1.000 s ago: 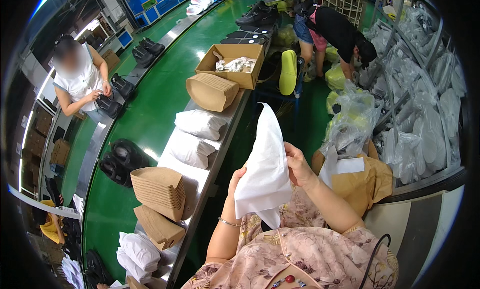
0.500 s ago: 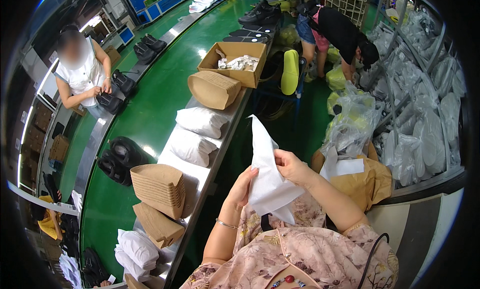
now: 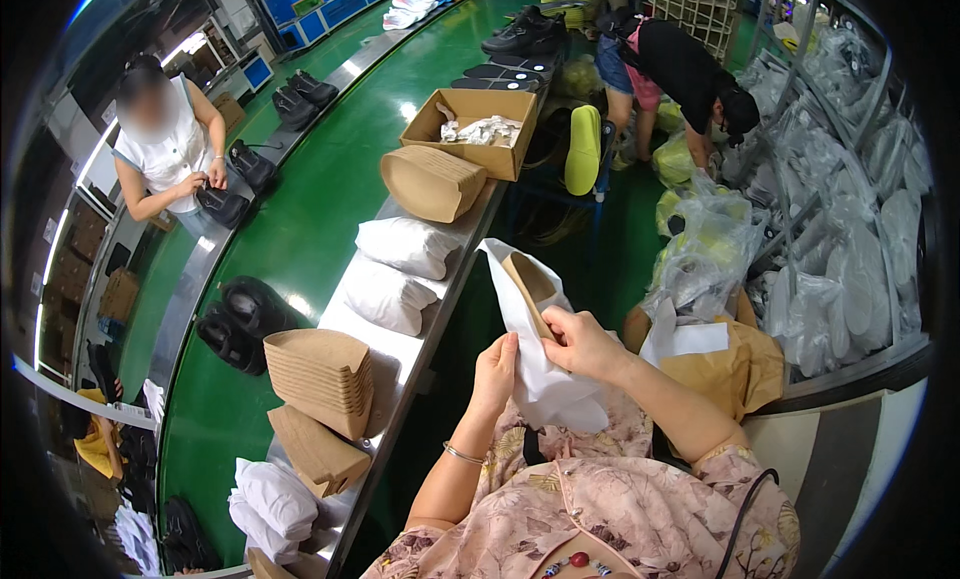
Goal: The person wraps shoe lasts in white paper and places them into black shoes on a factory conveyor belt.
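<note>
Over her lap, both hands (image 3: 545, 359) now grip the lowered white paper (image 3: 530, 349), a tan insert (image 3: 527, 291) showing.

Crowded ledge, open gap beside the seated worker

The metal surface (image 3: 470, 241) to the left of the left hand (image 3: 495, 374) is packed: stacked brown cardboard inserts (image 3: 322, 379), white stuffed bags (image 3: 385, 297) and an open carton (image 3: 478, 131) stand close together, with only narrow bare strips between them. The dark gap between that surface and the person's lap is free. To the right of the right hand (image 3: 585, 344), a brown paper sack (image 3: 740, 369) and clear plastic bags (image 3: 705, 254) close off the side. The green belt (image 3: 330, 209) has open stretches between black shoes (image 3: 240, 319).
</note>
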